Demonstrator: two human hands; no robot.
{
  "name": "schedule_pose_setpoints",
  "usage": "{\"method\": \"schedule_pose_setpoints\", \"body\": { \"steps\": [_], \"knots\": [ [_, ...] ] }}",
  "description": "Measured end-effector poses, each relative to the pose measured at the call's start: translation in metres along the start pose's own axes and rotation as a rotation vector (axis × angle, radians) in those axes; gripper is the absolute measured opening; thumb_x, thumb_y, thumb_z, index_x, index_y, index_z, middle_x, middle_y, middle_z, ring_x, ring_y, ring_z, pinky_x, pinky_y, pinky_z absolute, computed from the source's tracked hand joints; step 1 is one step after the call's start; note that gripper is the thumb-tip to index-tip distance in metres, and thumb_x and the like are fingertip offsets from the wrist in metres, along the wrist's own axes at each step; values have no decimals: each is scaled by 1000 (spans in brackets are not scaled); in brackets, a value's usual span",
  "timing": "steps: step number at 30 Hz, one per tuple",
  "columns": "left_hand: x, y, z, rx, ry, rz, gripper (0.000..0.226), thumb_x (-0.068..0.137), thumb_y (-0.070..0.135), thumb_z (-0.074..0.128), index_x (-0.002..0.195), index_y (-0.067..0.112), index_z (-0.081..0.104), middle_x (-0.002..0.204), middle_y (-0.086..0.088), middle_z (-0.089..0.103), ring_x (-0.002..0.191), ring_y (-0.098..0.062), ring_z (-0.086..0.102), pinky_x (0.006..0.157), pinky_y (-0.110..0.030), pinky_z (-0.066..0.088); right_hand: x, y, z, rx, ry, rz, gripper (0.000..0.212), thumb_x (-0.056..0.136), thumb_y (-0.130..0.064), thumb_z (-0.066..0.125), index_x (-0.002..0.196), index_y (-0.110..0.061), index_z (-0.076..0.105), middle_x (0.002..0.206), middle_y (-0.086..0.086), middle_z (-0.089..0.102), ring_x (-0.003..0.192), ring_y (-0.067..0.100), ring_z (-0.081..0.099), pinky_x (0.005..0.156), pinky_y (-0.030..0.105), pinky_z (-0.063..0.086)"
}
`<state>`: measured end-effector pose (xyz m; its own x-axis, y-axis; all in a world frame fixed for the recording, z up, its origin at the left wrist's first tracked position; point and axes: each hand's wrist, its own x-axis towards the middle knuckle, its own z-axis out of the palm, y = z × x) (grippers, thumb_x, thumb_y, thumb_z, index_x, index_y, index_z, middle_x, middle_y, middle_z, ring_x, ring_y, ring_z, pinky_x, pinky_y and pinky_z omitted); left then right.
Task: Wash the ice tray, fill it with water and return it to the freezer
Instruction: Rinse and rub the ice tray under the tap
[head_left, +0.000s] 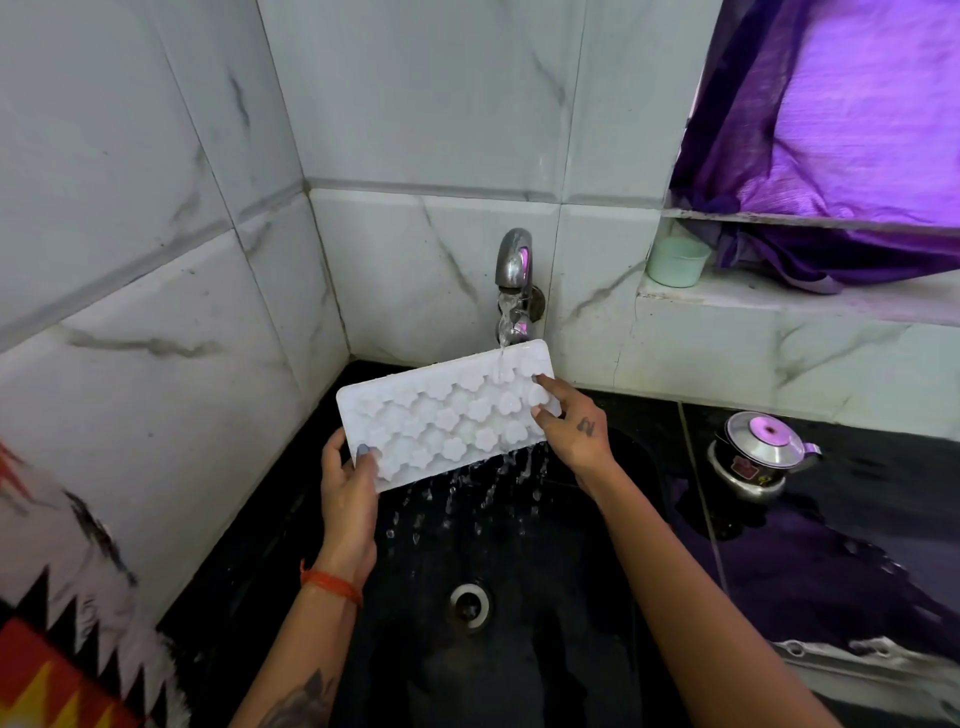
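My left hand (349, 478) grips the ice tray (447, 413) by its corner; my right hand (571, 423) rubs the moulds with straight fingers under the tap (514, 260). I judge this is the washing step. Next I must level it to fill.

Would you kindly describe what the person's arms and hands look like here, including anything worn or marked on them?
Both forearms are bare, with no sleeves in view. The left hand has an orange thread band round its wrist, dark polish on the thumbnail, and a dark tattoo low on the forearm. The right hand carries a small dark tattoo mark on its back. No rings or watch show.
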<state>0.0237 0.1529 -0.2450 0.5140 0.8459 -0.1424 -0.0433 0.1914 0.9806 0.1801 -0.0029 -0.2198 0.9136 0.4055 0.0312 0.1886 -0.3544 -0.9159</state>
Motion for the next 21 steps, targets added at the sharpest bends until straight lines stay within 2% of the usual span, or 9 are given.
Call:
{"method": "schedule_pose_setpoints", "body": {
  "steps": [2,5,6,8,9,11,13,16,21],
  "knots": [
    [-3,-2,6,-2,-51,-45,37,101,26,40,139,25,40,120,1,60,99,-13,60,88,-38,50,0,6,-5,49,19,29,41,93,-11,56,133,-19,54,147,0,43,133,18,42,90,7,31],
    [-11,-2,12,14,-134,-106,40,102,40,32,140,30,40,127,6,57,102,-10,57,75,-27,45,-1,15,-13,106,53,74,39,93,-14,56,132,-19,56,151,-1,38,135,18,40,100,17,32],
    [-13,-2,14,17,-166,-128,42,101,44,29,140,30,40,128,6,56,104,-11,56,76,-28,45,-4,17,-15,131,61,86,38,93,-16,56,131,-18,56,150,-2,38,135,18,40,102,18,32],
    [-17,-4,16,15,-209,-195,49,98,53,25,139,31,40,136,2,53,119,-19,51,97,-40,43,-10,22,-18,204,82,138,37,92,-26,58,128,-17,59,147,-5,43,131,17,45,107,25,36],
    [-17,-4,17,10,-219,-231,52,96,58,24,137,32,42,140,0,50,127,-24,47,105,-46,36,-12,26,-19,260,108,178,36,91,-34,58,124,-20,63,140,-6,51,126,17,51,106,31,40],
    [-19,-4,18,-16,-228,-285,51,94,61,23,131,36,46,142,-5,48,133,-30,40,110,-51,31,-16,28,-22,365,169,268,26,91,-43,55,103,-25,70,108,-10,68,100,13,64,90,32,51],
    [-20,-3,19,-59,-224,-331,55,93,63,22,136,36,44,145,-11,44,136,-37,35,110,-53,32,-17,29,-26,459,185,314,34,95,-47,47,94,-21,69,89,-12,65,83,7,61,82,29,51],
    [-21,-2,19,-138,-231,-389,60,93,63,21,141,33,40,149,-21,35,137,-42,32,105,-54,35,-20,35,-28,585,217,337,51,93,-57,40,87,-16,69,104,-4,64,102,17,58,98,38,46],
    [-15,-2,13,-317,-225,-490,65,90,66,29,140,27,42,142,-26,39,131,-44,39,90,-59,44,-23,39,-31,774,232,400,59,89,-65,40,83,-13,67,115,3,62,121,25,51,101,41,43]
  ]
}}
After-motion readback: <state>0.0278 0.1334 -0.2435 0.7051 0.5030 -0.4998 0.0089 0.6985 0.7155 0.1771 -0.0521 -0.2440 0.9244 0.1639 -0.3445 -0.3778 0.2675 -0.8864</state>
